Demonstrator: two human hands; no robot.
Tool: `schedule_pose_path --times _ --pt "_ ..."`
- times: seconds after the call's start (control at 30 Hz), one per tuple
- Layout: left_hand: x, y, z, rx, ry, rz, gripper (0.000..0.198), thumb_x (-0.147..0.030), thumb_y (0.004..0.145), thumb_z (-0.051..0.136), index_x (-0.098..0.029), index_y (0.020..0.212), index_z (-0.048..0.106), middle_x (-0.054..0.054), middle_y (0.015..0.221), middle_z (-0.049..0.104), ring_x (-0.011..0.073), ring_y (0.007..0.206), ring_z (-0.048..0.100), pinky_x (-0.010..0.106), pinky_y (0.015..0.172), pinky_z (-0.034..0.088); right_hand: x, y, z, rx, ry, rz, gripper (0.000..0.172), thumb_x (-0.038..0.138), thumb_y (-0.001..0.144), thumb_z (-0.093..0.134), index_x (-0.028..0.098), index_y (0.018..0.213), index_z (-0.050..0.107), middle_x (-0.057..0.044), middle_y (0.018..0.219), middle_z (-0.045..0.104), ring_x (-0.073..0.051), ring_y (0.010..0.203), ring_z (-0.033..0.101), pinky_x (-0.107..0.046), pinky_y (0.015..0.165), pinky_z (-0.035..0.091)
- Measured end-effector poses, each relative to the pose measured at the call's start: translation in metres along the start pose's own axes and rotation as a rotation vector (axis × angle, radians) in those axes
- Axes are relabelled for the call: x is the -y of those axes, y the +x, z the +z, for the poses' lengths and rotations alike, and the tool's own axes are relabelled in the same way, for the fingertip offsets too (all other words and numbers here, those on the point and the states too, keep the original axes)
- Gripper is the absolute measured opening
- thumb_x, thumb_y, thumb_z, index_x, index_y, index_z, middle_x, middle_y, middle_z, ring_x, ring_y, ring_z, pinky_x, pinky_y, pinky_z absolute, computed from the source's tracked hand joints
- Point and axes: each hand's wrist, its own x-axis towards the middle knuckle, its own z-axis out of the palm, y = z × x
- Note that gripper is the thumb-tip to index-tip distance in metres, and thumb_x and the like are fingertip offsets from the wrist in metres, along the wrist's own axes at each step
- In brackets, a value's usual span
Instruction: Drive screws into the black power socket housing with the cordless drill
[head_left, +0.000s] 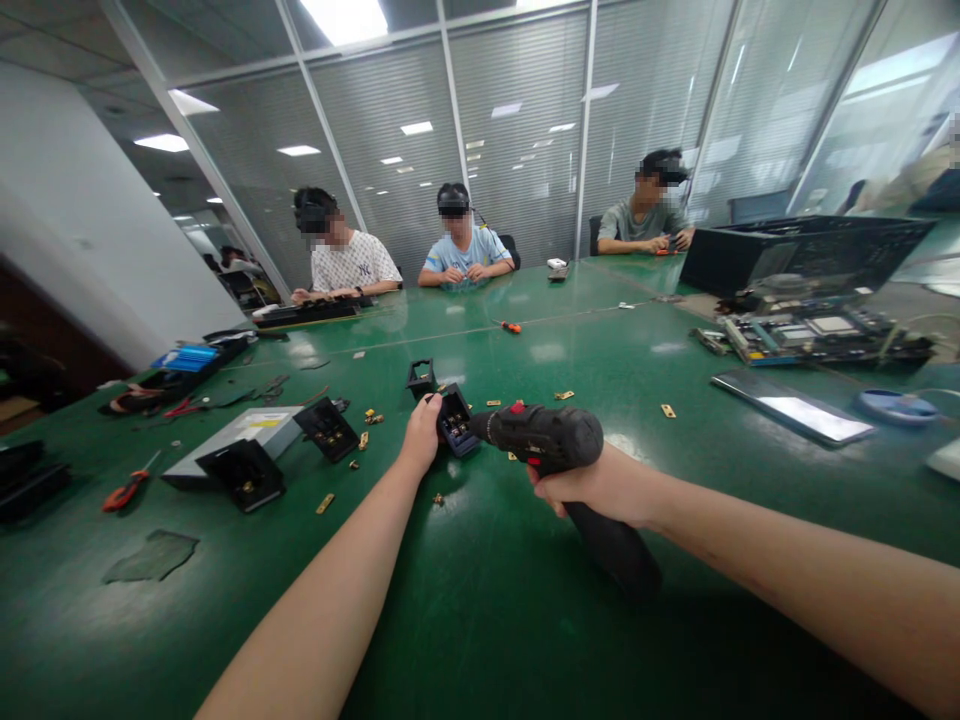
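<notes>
While our right hand [600, 490] wraps around the handle of a black cordless drill [551, 435], our left hand [422, 435] is clamped on a small dark housing [463, 441] out ahead of us over the green table [465, 640]. The housing lies at the far end of that left grip: its left side sits against the thumb and fingers, which close on the edge, and the rest of it extends to the right of the hand, its open face turned up toward us. Inside its cavity we see small brass parts [457, 424], apart from our fingers. Whether its underside rests on the tabletop, we cannot tell. The drill's body lies above our right fist, and its handle runs down through the closed fingers, the base slanting out below toward us and to the right. Its chuck points left, and in our view the nose comes right up to the housing's right side; we cannot make out whether the bit touches anything within. The housing stays clear of our right fingers, with the drill's front between them. Just beyond it, on its left, stands an open black frame [421, 377]. Left of our left forearm lie a loose brass strip [325, 503] and, farther off, an orange-handled screwdriver [127, 490].
</notes>
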Motion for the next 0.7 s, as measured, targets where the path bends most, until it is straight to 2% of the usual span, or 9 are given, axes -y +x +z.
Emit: schedule_pose_path --times 0.43,0.53,0.7 --pt "0.002 0.001 -0.002 0.013 0.001 -0.021 0.045 -0.062 0.084 0.052 -0.02 0.097 0.058 0.001 0.077 0.062 0.0166 0.066 0.061 0.027 0.056 0.052 0.007 -0.005 0.003 -0.011 -0.062 0.011 0.013 0.019 0.062 0.061 0.016 0.074 0.057 0.003 0.06 0.056 -0.012 0.053 0.053 -0.027 0.055 0.041" --pt "0.004 0.0 -0.004 0.01 0.005 0.0 0.045 -0.062 0.084 0.052 -0.019 0.096 0.059 0.001 0.078 0.061 0.0163 0.068 0.061 0.027 0.059 0.052 0.002 -0.004 0.003 -0.035 -0.036 0.022 0.013 0.02 0.06 0.062 0.017 0.071 0.056 0.003 0.061 0.057 -0.012 0.052 0.053 -0.028 0.054 0.042" --pt "0.002 -0.004 -0.004 0.011 0.024 0.019 0.046 -0.063 0.084 0.051 -0.019 0.098 0.059 0.002 0.082 0.062 0.017 0.071 0.061 0.028 0.059 0.052 -0.008 0.0 0.001 0.003 -0.013 -0.013 0.01 0.016 0.063 0.061 0.018 0.072 0.059 0.002 0.062 0.059 -0.013 0.054 0.054 -0.028 0.055 0.042"
